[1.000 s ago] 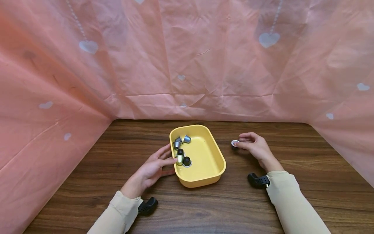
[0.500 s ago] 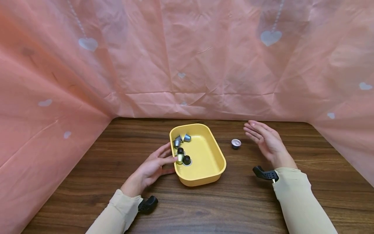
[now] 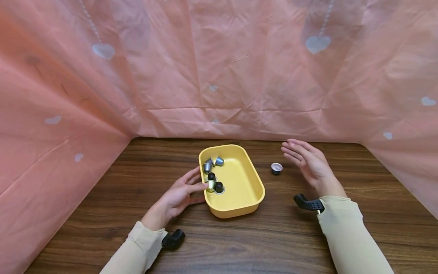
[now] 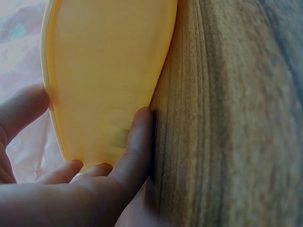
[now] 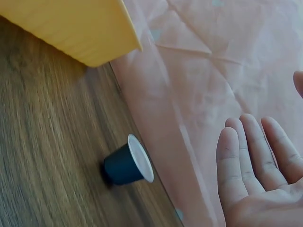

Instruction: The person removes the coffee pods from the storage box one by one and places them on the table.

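Observation:
My left hand (image 3: 174, 201) holds the left side of the yellow tray (image 3: 235, 210), its thumb over the rim and its fingers spread against the outer wall. In the left wrist view, the hand's (image 4: 90, 194) fingertips touch the tray (image 4: 109, 56). Silver, blue, black and gold-green capsules lie along the tray's left side, among them a blue one (image 3: 219, 161) and a black one (image 3: 219, 186). My right hand (image 3: 313, 165) hovers, fingers extended, right of a dark capsule (image 3: 276, 168) standing lid-up on the table. The right wrist view shows this capsule (image 5: 124, 164) apart from the empty hand (image 5: 260, 175).
The dark wooden table (image 3: 226, 243) reaches back to a pink curtain (image 3: 260, 76) with pale hearts. More curtain hangs at the left and right. Black wrist mounts stick out from both sleeves.
My right hand has let go of the dark capsule and moved up and right from it, then slightly back left. The left hand and tray have stayed in place.

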Demonstrator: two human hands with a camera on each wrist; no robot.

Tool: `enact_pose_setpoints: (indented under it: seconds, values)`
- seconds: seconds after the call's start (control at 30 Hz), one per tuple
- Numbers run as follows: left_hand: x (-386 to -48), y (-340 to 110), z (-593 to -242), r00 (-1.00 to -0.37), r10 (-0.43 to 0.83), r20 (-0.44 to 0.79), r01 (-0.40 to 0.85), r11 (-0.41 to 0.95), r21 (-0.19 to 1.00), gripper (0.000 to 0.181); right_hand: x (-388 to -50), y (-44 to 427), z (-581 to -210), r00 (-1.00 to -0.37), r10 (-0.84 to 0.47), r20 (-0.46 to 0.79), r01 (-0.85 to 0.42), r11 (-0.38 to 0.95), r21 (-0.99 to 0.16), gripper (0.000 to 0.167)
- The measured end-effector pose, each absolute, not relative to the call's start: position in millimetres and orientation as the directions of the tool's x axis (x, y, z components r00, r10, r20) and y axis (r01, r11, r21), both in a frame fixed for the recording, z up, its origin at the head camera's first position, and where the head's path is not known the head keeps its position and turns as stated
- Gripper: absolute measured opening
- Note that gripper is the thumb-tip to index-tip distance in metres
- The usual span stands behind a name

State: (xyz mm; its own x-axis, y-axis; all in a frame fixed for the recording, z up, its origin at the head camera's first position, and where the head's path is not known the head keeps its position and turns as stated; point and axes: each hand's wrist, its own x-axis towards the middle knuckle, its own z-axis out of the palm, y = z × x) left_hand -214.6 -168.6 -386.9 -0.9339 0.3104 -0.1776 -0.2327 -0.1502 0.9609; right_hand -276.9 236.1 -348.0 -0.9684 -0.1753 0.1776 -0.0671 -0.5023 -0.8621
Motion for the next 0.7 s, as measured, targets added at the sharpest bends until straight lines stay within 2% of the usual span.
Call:
enact_pose_setpoints:
  seconds: [0.33,0.7]
  values:
    - [-214.0,-171.0,-386.7,-0.935,0.306,-0.178,-0.231,-0.146,0.962,0.082,-274.6,215.9,-339.6,-0.951,-0.202,0.236,-0.118,-0.469,-0.875,0.021]
    - [-212.4,-171.0,-386.5,-0.936,0.305,-0.177,-0.230,-0.146,0.962,0.082,-276.9,183.2,-330.1,-0.977,-0.155,0.149,-0.077,-0.395,-0.915,0.018]
